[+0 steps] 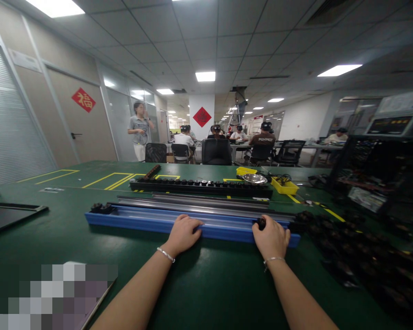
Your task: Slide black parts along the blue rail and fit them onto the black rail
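A long blue channel-shaped rail (141, 224) lies across the green table before me. My left hand (184, 233) grips its front wall near the middle, with fingers over the top edge and thumb in front. My right hand (271, 236) is closed at the right part of the rail, around a small round black part (260, 223) that is half hidden by the fingers. Two or so similar black parts (101, 208) sit at the rail's left end. Behind the blue rail lie grey metal strips (192, 204), roughly parallel to it.
A black rail with a row of black parts (199, 184) lies farther back. Yellow trays (285, 186) and a metal dish (254, 178) stand at back right. A heap of black parts (361, 252) covers the right side. A dark flat panel (13, 215) lies left.
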A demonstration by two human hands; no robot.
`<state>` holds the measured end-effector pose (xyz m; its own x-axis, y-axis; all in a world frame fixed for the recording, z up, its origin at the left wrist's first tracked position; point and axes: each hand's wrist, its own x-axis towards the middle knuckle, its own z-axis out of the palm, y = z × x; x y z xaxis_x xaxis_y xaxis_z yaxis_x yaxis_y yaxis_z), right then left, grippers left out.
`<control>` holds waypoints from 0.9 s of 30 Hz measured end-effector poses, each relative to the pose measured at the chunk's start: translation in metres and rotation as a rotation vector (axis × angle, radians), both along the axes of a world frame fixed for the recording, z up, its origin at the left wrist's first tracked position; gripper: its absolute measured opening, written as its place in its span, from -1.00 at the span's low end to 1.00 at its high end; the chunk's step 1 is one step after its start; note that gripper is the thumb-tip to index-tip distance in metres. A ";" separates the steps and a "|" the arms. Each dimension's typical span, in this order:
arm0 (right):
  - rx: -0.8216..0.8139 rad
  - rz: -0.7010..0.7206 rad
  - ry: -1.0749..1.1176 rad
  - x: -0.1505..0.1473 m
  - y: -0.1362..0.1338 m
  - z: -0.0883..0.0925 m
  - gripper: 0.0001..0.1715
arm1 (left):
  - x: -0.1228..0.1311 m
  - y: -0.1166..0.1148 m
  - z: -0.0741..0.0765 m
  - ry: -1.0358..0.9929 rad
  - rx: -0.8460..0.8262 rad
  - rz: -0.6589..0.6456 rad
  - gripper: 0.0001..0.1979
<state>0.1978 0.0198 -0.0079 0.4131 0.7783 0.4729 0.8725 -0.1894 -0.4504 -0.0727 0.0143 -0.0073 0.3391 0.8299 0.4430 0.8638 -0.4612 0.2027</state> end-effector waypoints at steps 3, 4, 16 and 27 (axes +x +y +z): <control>-0.012 -0.008 0.005 0.000 0.000 0.001 -0.52 | 0.000 0.000 0.000 0.000 0.000 0.000 -0.77; -0.014 -0.009 0.006 0.001 0.001 0.001 -0.52 | 0.000 0.000 0.000 0.001 -0.001 0.000 -0.77; -0.004 -0.034 0.009 0.005 0.000 0.000 -0.53 | 0.001 0.000 0.000 -0.004 0.005 -0.003 -0.77; -0.016 -0.039 0.008 0.006 -0.001 0.002 -0.52 | 0.000 0.001 -0.001 -0.004 -0.002 -0.001 -0.77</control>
